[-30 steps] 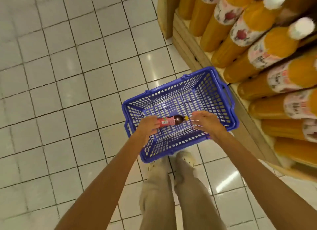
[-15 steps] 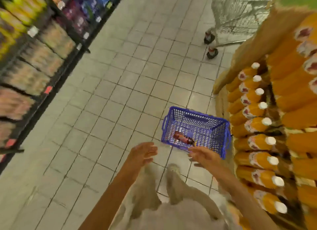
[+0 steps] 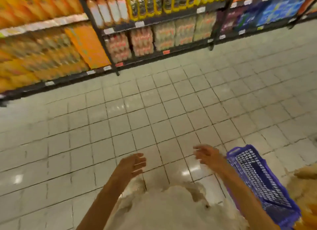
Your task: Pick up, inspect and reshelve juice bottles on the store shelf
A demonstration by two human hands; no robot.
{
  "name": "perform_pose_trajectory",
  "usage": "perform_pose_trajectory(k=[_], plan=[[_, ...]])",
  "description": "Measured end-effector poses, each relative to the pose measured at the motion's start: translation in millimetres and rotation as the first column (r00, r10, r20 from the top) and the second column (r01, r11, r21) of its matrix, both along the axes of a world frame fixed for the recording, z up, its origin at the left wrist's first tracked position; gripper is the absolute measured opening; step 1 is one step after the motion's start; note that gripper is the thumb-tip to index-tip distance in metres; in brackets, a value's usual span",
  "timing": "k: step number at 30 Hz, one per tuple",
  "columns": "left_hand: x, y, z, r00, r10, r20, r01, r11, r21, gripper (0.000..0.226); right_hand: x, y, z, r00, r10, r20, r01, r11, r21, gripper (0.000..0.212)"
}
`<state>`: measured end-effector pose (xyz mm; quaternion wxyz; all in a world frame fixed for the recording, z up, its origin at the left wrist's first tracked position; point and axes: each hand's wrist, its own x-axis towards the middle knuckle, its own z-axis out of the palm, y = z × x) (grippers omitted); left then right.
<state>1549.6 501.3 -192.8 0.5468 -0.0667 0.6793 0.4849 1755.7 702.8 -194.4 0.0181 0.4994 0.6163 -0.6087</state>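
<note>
Both hands hang over the tiled floor with fingers spread and nothing in them: my left hand (image 3: 133,164) near the lower middle, my right hand (image 3: 208,155) a little to its right. A blue plastic basket (image 3: 240,154) stands on the floor at the lower right, just beside my right forearm. The small dark bottle is not visible inside it in this blurred frame. Across the aisle, black shelves (image 3: 171,21) carry rows of yellow and orange juice bottles (image 3: 147,4) and shrink-wrapped bottle packs (image 3: 142,41).
Orange cartons and bottle packs (image 3: 39,58) fill the low shelves at the left. An orange-and-tan blur (image 3: 305,186), likely the near shelf of orange bottles, shows at the lower right edge. Grey floor tiles (image 3: 154,118) stretch between me and the far shelves.
One second ago both hands held the small dark bottle over the basket; it was then left lying in the basket. The view has swung left to the opposite shelves, both hands empty.
</note>
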Motion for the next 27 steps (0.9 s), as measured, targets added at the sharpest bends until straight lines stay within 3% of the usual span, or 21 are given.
perform_pose_trajectory(k=[7,13,18,23,27], plan=[[-133.7,-137.1,4.8,0.927,0.355,-0.119,-0.359,0.933,-0.013,0.022,-224.2,-90.0,5.1,0.930,0.353,-0.105,-0.361,0.930,-0.071,0.015],[-225.8,-185.8,-9.9,0.790,0.608,-0.076,-0.609,0.793,0.009,0.023,-369.0,-114.0,3.1,0.794,0.598,-0.112,-0.607,0.791,-0.074,0.017],[-331.8,-150.1,-20.2,0.807,0.591,-0.019,-0.591,0.807,-0.021,0.023,-478.1,-88.6,-5.5,0.725,0.689,-0.008,-0.688,0.724,-0.052,0.017],[-447.8,-122.8,-0.8,0.842,0.539,0.016,-0.539,0.842,0.021,0.024,-586.5,-58.1,12.6,0.797,0.604,0.015,-0.599,0.794,-0.103,0.017],[-533.1,-134.7,9.8,0.807,0.588,0.055,-0.590,0.807,0.030,0.023,-681.7,-57.5,21.2,0.795,0.605,0.041,-0.601,0.795,-0.081,0.020]])
